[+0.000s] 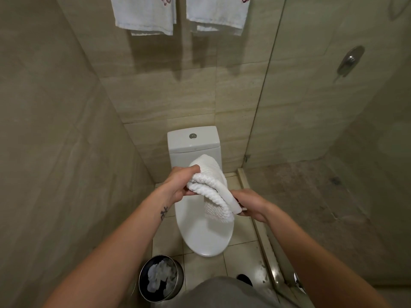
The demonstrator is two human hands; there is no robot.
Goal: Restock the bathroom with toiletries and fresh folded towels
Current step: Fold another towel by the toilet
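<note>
Grips upper end of a folded white towel (212,185) with left hand (178,184), fingers curled round it; pinches lower end with right hand (251,203). Holds towel above the closed toilet lid (204,236), before the toilet's tank (193,144).

A white towel (213,192) with a ribbed, waffle-like weave is folded into a thick bundle and held in the air above the closed toilet lid (204,238). It slants down to the right. The left hand (180,185) grips its upper end and the right hand (251,203) pinches its lower corner. Two hanging towels (144,14), white with red embroidery, drape side by side high on the wall behind.
</note>
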